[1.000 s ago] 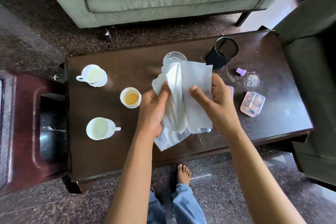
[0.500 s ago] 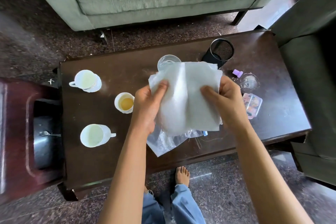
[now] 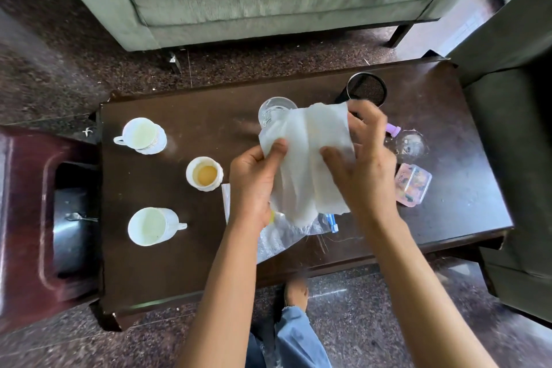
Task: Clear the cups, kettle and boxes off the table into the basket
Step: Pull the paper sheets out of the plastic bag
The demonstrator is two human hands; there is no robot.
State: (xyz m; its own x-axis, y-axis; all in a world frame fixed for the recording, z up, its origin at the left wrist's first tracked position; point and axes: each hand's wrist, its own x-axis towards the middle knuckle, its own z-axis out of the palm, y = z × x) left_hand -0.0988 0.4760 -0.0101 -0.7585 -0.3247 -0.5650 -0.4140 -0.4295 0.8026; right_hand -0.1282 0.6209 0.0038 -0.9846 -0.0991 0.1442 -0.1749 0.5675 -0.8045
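Observation:
Both hands hold a white paper tissue point(image 3: 307, 155) above the middle of the dark wooden table point(image 3: 191, 263). My left hand point(image 3: 254, 185) pinches its left edge and my right hand point(image 3: 364, 170) grips its right side. Three white cups stand at the left: one on a saucer point(image 3: 142, 135), a small one with brown liquid point(image 3: 204, 173), a mug point(image 3: 152, 225). A clear glass point(image 3: 276, 110) shows behind the tissue. A small plastic box point(image 3: 413, 184) lies at the right.
A black mesh pen holder point(image 3: 366, 89) stands at the back right. A clear plastic bag point(image 3: 283, 236) lies under my hands. A purple cap point(image 3: 392, 129) and a clear lid point(image 3: 412, 143) sit right of them. A maroon bin with a spoon point(image 3: 80, 217) is left of the table; sofas surround.
The tissue has been folded narrower between my hands, and my right hand has shifted up over its right edge. The camera has moved, so the table sits lower in view.

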